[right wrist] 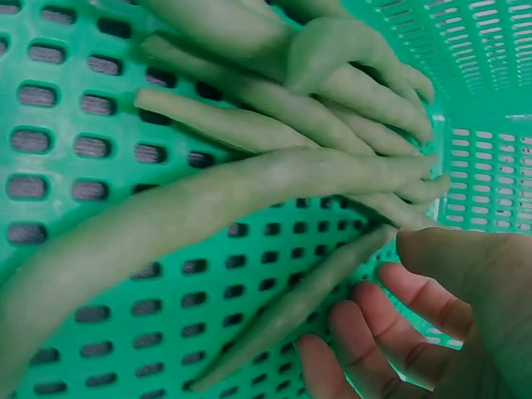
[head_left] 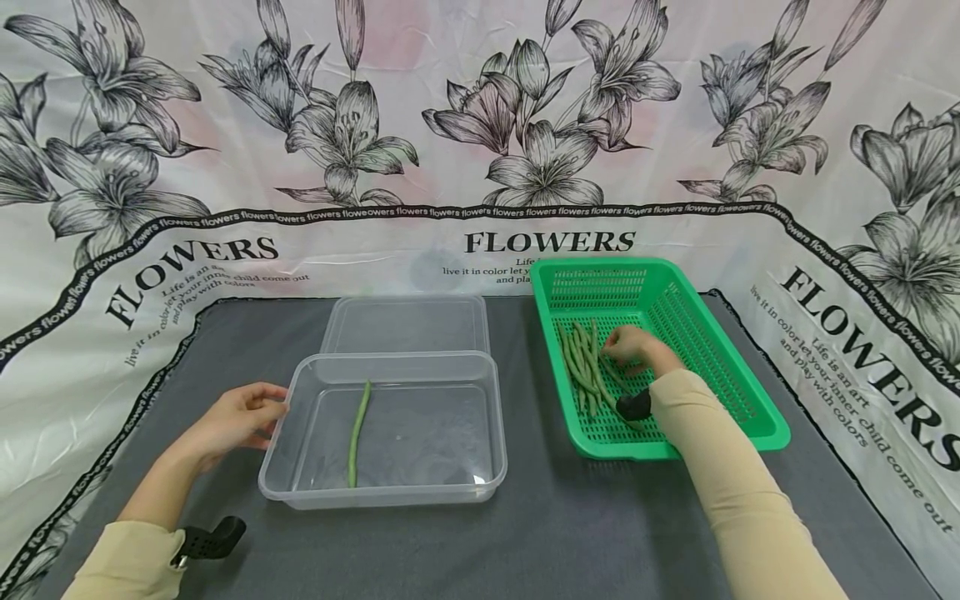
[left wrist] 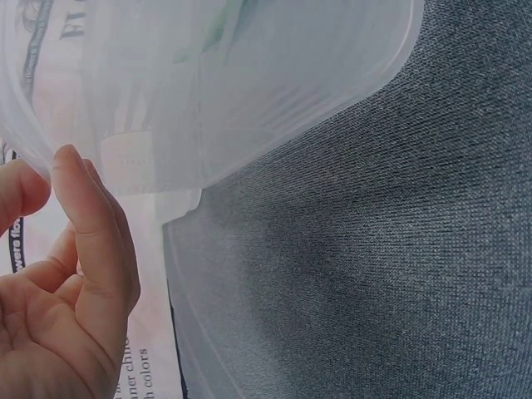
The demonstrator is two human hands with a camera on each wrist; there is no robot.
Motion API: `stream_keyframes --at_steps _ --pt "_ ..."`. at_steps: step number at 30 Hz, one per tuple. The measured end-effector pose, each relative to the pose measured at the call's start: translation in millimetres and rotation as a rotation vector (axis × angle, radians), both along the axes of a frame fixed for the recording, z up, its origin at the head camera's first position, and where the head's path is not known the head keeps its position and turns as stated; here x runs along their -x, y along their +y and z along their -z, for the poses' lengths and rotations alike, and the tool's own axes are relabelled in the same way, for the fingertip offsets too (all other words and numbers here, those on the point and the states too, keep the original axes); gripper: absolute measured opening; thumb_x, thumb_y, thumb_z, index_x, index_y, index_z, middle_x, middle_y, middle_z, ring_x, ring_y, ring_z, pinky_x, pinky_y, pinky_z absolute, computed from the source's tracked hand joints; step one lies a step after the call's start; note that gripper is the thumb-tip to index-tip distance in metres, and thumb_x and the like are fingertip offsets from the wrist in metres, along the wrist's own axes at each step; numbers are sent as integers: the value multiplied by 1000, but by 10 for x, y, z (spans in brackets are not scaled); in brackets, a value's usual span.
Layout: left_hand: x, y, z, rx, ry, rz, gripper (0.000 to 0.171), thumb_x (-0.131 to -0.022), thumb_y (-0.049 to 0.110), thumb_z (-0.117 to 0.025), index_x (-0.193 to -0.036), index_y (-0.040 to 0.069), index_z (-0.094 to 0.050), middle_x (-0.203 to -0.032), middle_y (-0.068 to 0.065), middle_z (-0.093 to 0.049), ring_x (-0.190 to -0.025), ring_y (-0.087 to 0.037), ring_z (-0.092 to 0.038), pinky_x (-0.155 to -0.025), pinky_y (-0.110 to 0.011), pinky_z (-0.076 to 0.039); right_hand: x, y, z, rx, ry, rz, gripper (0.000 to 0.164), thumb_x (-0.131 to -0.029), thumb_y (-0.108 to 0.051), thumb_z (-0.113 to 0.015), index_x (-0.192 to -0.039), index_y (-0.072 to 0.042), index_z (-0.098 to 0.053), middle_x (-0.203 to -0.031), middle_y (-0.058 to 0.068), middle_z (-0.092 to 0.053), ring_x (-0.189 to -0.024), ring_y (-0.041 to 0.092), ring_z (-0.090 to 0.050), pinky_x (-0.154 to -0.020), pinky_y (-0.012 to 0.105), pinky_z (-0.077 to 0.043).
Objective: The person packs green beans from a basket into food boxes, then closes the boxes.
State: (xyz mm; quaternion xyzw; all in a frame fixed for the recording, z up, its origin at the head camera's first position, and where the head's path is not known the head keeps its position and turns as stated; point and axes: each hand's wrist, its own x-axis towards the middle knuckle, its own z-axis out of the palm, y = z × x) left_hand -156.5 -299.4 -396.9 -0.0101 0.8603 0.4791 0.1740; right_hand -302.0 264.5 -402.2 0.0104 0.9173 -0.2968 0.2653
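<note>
A clear plastic box (head_left: pixel 390 497) stands on the grey cloth with one green bean (head_left: pixel 358 435) lying inside it. At its left side, my left hand (head_left: pixel 238 421) pinches the rim between thumb and fingers; the left wrist view shows the thumb (left wrist: pixel 25 193) beside the rim. My right hand (head_left: pixel 639 348) is down inside a green perforated basket (head_left: pixel 738 408), beside a bunch of green beans (head_left: pixel 581 367). In the right wrist view the fingers are loosely bent, and the thumb tip (right wrist: pixel 416 249) meets the end of a single bean (right wrist: pixel 291 312), with no grip around it visible.
Behind the box lies a flat translucent lid (head_left: pixel 408 323). The basket stands right of the box, with a strip of grey cloth (head_left: pixel 525 533) between and in front of them. A flower-printed sheet (head_left: pixel 420 167) hangs behind and along both sides.
</note>
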Motion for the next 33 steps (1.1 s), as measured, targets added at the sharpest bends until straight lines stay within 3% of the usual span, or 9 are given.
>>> stream_keyframes --at_steps 8,13,18,22,28,33 --pt "2 2 -6 -3 -1 0 53 -95 32 -52 -131 -5 -39 -106 -17 -57 -86 -20 -56 -70 -35 -53 -48 -86 -22 -65 -2 -19 23 -96 -17 -45 -109 2 -49 -99 15 -49 -87 25 -53 -68 36 -54" --pt "3 -2 -6 -3 2 1 54 -95 32 -51 -131 -5 -39 -106 -17 -56 -86 -20 -56 -70 -35 -53 -21 -106 -1 -85 -19 -27 14 -96 -17 -44 -92 -4 -46 -87 8 -46 -80 22 -50 -65 34 -53" --pt "2 -2 -3 -1 3 1 53 -95 32 -51 -131 -5 -38 -105 -17 -56 -85 -20 -56 -70 -35 -53 -17 -116 -12 -101 -33 -49 21 -96 -17 -43 -77 -10 -42 -73 3 -43 -70 17 -47 -61 32 -52" --pt "5 -3 -4 2 3 0 53 -95 32 -51 -131 -5 -38 -106 -17 -56 -86 -20 -56 -70 -35 -53 -1 -114 -10 -103 -46 -74 35 -96 -13 -39 -62 -15 -32 -57 -2 -33 -56 13 -36 -56 30 -48" --pt "8 -3 -5 -1 0 1 53 -95 32 -51 -132 -4 -38 -106 -17 -56 -86 -20 -56 -70 -35 -53 43 -71 5 -124 2 -92 38 -93 -5 -33 -57 -17 -28 -50 -4 -24 -45 9 -23 -52 29 -47" --pt "6 0 0 -4 -5 0 53 -95 32 -51 -132 -4 -38 -107 -17 -56 -86 -20 -56 -70 -35 -53 46 -50 -44 -147 45 -86 38 -95 -7 -36 -57 -15 -39 -51 -3 -31 -45 9 -33 -56 31 -52"
